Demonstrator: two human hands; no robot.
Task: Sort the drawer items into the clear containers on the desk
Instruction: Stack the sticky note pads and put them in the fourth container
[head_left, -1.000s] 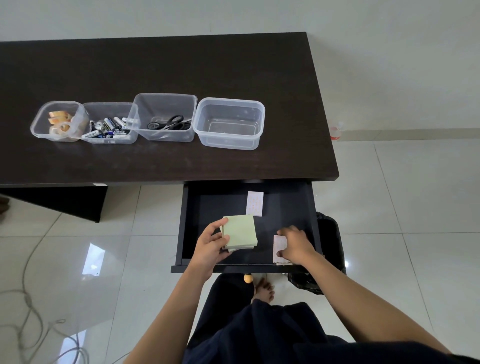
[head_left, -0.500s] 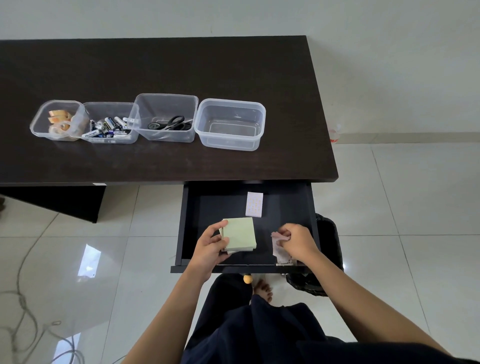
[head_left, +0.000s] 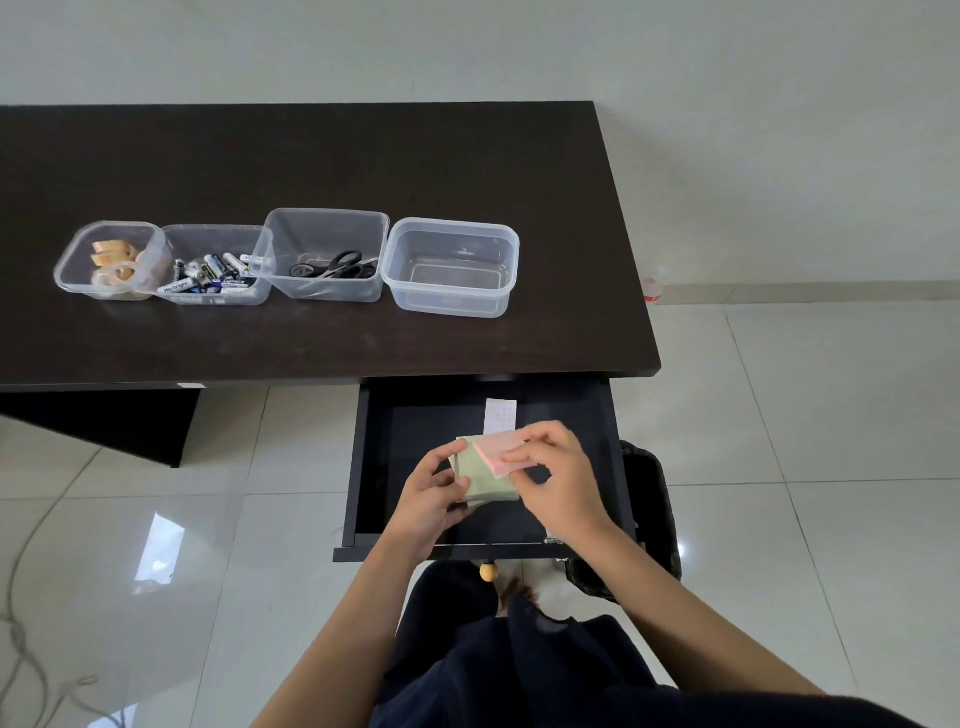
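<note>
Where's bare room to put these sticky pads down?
The rightmost container holds nothing. Bare desk lies behind the container row, before it, and right of it. The three left containers, with tape rolls, batteries and scissors, touch wall to wall.

Green pad (head_left: 485, 480), pink pad (head_left: 501, 453)

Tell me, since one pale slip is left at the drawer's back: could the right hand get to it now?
Probably not yet: the right hand pinches the pink pad. The slip lies uncovered just beyond, so once freed, likely yes.
</note>
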